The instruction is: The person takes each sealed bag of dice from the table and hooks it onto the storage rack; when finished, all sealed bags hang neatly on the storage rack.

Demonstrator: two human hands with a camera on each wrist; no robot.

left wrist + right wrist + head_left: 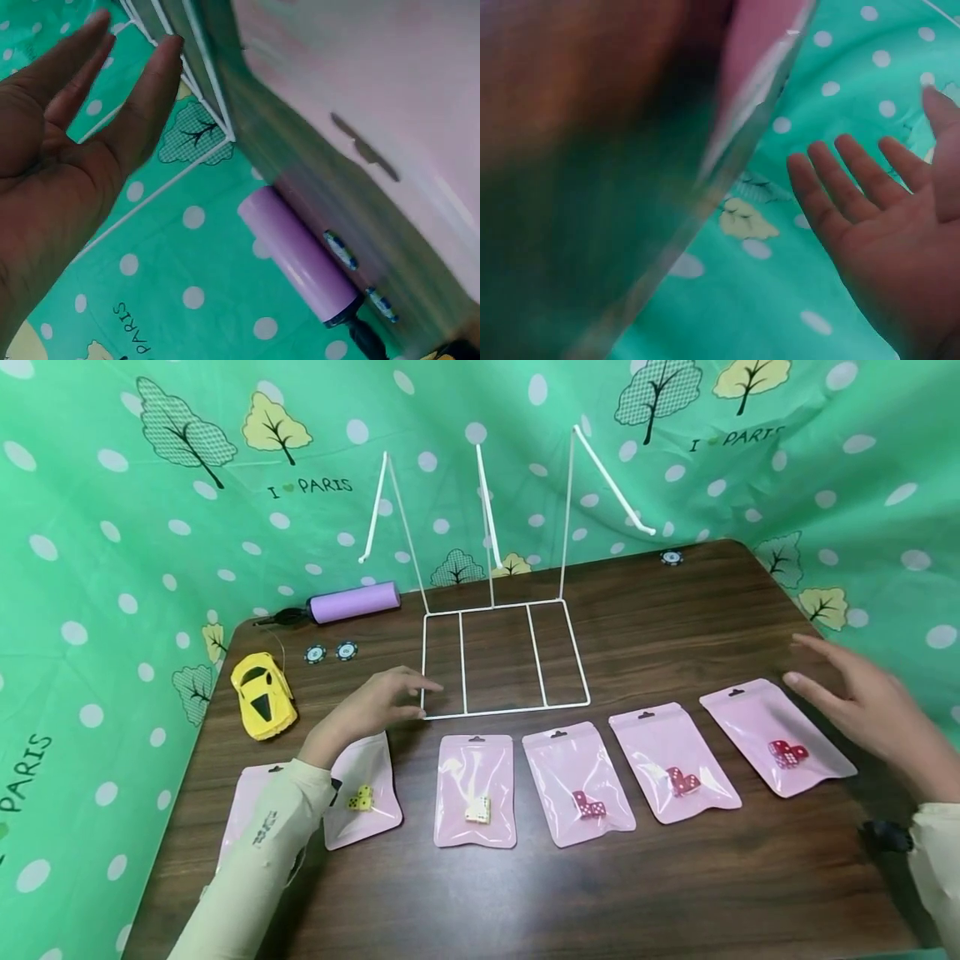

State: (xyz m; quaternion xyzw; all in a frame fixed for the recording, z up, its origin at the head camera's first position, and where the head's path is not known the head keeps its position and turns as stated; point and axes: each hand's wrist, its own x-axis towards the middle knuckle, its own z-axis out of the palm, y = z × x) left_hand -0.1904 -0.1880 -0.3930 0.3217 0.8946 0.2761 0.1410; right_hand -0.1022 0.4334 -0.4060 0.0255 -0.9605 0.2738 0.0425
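My left hand (382, 697) hovers with relaxed fingers at the left front corner of a white wire rack (463, 664); nothing is in its grasp. Below its wrist, a pink zip bag (378, 814) with yellow dice (362, 798) lies partly covered by the sleeve. My right hand (870, 702), fingers spread and holding nothing, is beside the rightmost pink bag (742, 710), which has red dice (787, 754) in it. Its palm and fingers (840, 180) also appear in the right wrist view. Between the hands lie a bag with white dice (478, 810) and two with red dice.
Another pink bag (243, 793) is mostly hidden under my left forearm. At the left stand a yellow toy car (264, 697), two poker chips (315, 653) and a purple hand pump (356, 602). One more chip (671, 557) lies at the back right. A green curtain hangs behind the table.
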